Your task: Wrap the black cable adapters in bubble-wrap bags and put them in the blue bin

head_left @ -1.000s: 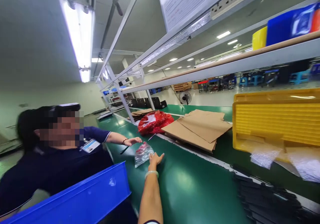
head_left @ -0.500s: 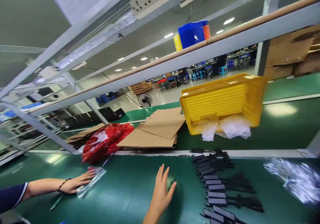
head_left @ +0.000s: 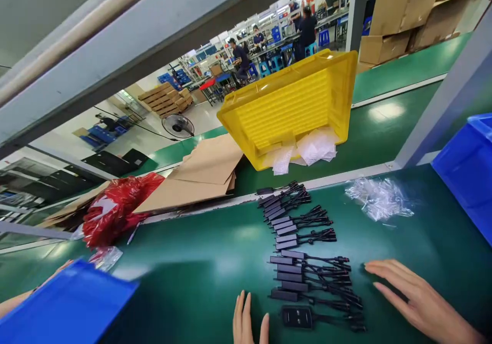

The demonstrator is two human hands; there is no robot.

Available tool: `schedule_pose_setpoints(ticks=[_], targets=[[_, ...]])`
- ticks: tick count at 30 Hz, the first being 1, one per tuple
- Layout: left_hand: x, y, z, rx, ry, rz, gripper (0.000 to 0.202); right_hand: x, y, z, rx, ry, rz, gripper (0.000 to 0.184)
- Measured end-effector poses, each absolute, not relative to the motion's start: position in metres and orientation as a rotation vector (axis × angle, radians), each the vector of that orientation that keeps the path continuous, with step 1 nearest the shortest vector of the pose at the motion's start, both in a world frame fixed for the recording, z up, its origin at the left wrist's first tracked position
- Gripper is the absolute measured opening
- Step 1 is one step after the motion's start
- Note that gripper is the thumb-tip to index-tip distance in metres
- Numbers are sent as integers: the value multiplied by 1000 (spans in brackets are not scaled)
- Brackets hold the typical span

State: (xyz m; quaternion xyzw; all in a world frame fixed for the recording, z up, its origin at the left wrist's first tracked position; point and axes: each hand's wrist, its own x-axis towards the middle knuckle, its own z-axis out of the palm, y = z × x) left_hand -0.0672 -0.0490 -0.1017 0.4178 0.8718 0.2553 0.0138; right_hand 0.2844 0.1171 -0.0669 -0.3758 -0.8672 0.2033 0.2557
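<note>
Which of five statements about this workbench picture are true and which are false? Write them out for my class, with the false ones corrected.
1. The nearest black device lies between the person's left hand and right hand. True.
2. The right hand grips a cable. False: it is open and empty.
3. White wrapping shows at the mouth of the yellow bin. True.
4. The clear plastic pile is inside the yellow bin. False: the clear plastic pile lies on the green table.
5. A fan stands beyond the cardboard sheets. True.
</note>
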Motion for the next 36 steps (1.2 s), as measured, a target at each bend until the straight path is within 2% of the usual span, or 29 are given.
schedule_pose_setpoints(ticks=[4,11,21,28,33,36], targets=[[-58,-51,-103,1581,2682,856,40,256,100,-45,-821,-2358,721,16],[-66,-52,-97,1859,2671,864,26,200,50,-34,-516,-2488,761,26],[-56,-51,-88,2012,2481,938,26,191,48,-67,-663,-2574,486,31],[-45,-55,-88,2092,2301,900,30,191,67,-70,-721,-2613,523,31],[-40,-60,-91,2163,2213,877,45,190,57,-63,-744,-2644,639,28],[-38,-63,-95,2154,2196,863,41,188,50,-63,-784,-2642,649,22]])
